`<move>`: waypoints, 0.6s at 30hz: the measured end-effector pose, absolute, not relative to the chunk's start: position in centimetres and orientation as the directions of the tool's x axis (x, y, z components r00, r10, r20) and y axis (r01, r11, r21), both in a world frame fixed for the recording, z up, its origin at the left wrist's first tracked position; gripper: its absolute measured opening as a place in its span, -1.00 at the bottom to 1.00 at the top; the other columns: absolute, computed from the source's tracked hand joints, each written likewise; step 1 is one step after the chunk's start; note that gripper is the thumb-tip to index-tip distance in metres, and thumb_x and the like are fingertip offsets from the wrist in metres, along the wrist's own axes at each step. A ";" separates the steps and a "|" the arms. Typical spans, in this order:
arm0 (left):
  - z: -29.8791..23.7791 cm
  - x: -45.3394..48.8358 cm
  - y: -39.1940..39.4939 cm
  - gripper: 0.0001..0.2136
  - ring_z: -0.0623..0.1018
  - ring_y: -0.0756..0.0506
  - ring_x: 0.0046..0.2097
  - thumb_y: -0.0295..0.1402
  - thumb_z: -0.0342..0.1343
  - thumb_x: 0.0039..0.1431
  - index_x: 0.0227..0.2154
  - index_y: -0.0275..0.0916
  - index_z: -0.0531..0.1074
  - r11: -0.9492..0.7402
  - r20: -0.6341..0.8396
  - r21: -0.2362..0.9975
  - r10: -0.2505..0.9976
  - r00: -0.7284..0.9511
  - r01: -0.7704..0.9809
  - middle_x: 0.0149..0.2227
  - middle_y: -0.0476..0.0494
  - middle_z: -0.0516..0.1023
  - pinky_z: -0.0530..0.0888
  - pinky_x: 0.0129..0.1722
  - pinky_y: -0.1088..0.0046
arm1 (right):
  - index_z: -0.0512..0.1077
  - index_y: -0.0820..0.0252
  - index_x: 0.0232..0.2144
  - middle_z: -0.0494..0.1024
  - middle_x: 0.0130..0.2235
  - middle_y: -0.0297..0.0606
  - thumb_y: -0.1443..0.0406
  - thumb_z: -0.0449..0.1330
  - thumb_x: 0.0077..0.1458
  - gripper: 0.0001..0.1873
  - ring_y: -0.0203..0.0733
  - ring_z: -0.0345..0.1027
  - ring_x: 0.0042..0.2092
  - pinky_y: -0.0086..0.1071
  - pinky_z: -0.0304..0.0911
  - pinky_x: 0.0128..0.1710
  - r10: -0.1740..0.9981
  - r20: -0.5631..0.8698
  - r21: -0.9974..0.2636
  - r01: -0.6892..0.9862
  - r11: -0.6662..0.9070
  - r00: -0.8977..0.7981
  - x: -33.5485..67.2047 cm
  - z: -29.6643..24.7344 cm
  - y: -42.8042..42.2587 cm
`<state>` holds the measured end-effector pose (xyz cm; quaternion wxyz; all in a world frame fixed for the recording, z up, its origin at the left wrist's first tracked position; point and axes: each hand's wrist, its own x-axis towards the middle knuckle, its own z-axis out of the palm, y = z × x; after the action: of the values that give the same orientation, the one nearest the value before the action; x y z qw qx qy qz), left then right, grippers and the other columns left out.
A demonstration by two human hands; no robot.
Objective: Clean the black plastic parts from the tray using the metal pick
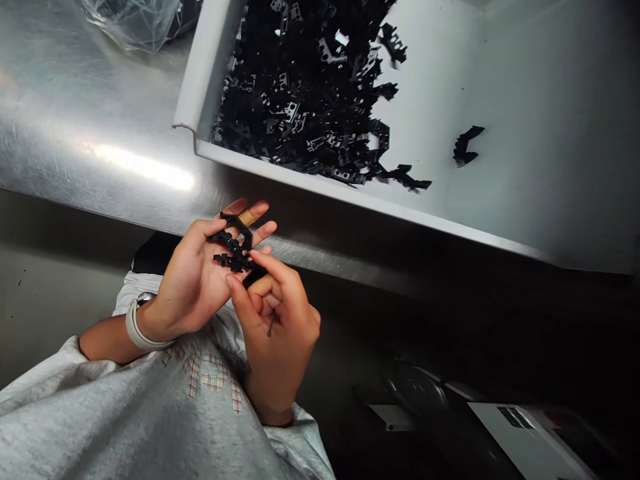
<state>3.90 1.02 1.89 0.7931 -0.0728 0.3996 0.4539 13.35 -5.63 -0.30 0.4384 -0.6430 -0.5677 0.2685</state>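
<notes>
Palm up at the counter's edge, my left hand (200, 280) holds several black plastic parts (231, 243) across its palm and fingers. The thumb rests against them, and a yellowish band wraps one finger. My right hand (280, 320) reaches in from the right, with its thumb and index finger closing at the lower end of the parts. Its fingertips partly hide the piece between them. A thin dark stick (271, 327) with a rounded end pokes out of the curled right fingers; the rest of it is hidden.
Just beyond my hands, a white bin (320, 190) holds a heap of black plastic parts (300, 100). One loose part (467, 145) lies apart at its right. The bin stands on a shiny metal counter (100, 113), with a clear plastic bag (135, 23) at the back left.
</notes>
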 end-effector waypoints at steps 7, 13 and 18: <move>1.8 4.1 1.0 -0.77 0.55 -0.22 0.21 -0.39 -0.04 0.26 -0.13 -0.22 0.49 0.596 -0.699 0.268 0.661 0.273 -0.757 0.09 -0.11 0.62 0.43 0.28 0.14 | 0.51 0.10 -0.11 0.20 -0.55 -0.59 0.45 0.30 0.13 -0.72 -0.47 0.08 -0.58 -0.55 0.18 -0.55 0.968 0.138 -0.869 0.494 0.017 0.209 13.3 -0.3 -5.3; 1.8 4.3 1.2 -0.72 0.57 -0.20 0.18 -0.31 -0.10 0.32 -0.10 -0.23 0.48 0.581 -0.707 0.274 0.662 0.249 -0.767 0.10 -0.12 0.62 0.45 0.25 0.19 | 0.49 0.08 -0.12 0.21 -0.52 -0.57 0.39 0.30 0.16 -0.77 -0.46 0.06 -0.58 -0.53 0.18 -0.57 0.956 0.156 -0.870 0.494 0.014 0.248 13.3 -0.3 -5.3; 1.9 4.3 1.4 -0.66 0.60 -0.20 0.13 -0.31 -0.13 0.33 0.01 -0.21 0.46 0.587 -0.723 0.251 0.643 0.254 -0.770 0.13 -0.13 0.59 0.57 0.06 0.26 | 0.49 0.06 -0.08 0.50 -0.29 -0.43 0.43 0.29 0.17 -0.72 -0.50 0.08 -0.57 -0.53 0.19 -0.60 0.931 0.274 -0.859 0.497 0.124 0.241 13.3 -0.3 -5.6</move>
<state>4.29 1.45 1.87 0.7880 -0.0766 0.4151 0.4481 13.28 -5.62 -0.29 0.4828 -0.6224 -0.5736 0.2247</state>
